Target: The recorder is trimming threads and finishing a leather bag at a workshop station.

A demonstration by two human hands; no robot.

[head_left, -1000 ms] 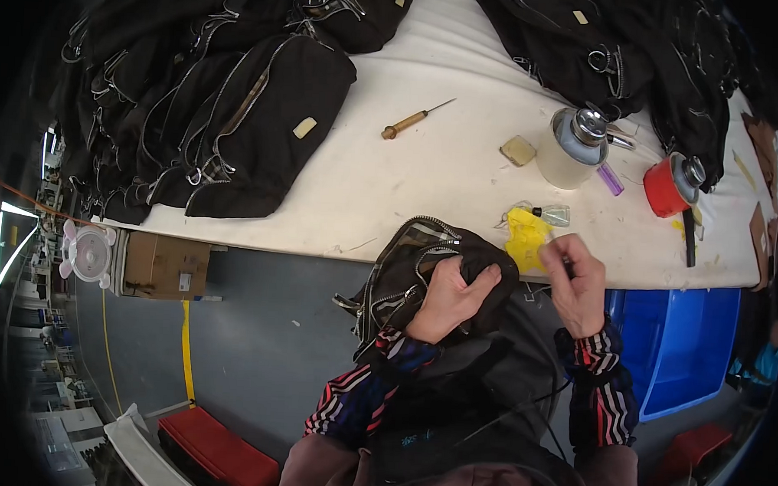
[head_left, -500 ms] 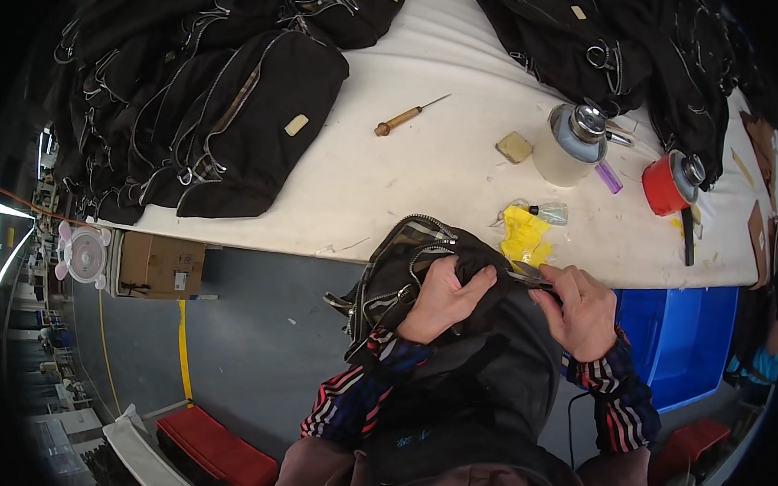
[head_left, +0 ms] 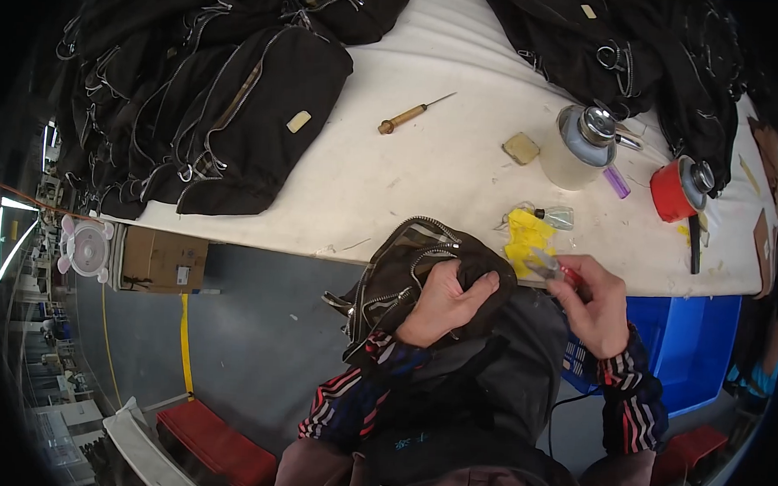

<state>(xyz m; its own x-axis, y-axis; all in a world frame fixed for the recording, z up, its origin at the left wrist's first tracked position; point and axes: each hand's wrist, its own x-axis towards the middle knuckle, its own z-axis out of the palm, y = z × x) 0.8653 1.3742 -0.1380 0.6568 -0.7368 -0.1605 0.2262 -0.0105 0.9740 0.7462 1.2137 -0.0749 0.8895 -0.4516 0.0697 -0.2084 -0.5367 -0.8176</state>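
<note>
My left hand [head_left: 445, 304] grips the edge of a dark fabric bag [head_left: 386, 273] with silver zippers and a plaid lining, its thumb pressed over the cloth. The bag rests at the table's front edge, against my black apron [head_left: 460, 394]. Just to the right, my right hand [head_left: 596, 306] is closed on red-handled thread snips [head_left: 570, 273]. Their metal blades, slightly blurred, point left over a crumpled yellow cloth [head_left: 525, 236], apart from the bag. A small clear bottle [head_left: 558, 217] lies beside that cloth.
Black zippered bags [head_left: 304, 92] are heaped at the far left, more [head_left: 580, 43] at the far right. On the white table [head_left: 462, 168] lie a wooden-handled awl [head_left: 403, 119], a tan block [head_left: 521, 148], a pale canister [head_left: 575, 156] and a red one [head_left: 674, 190]. A blue bin [head_left: 692, 352] stands below.
My right hand with the snips has pulled away from the bag, rightward, and the red handle now shows. The left hand keeps its hold. The view has shifted slightly.
</note>
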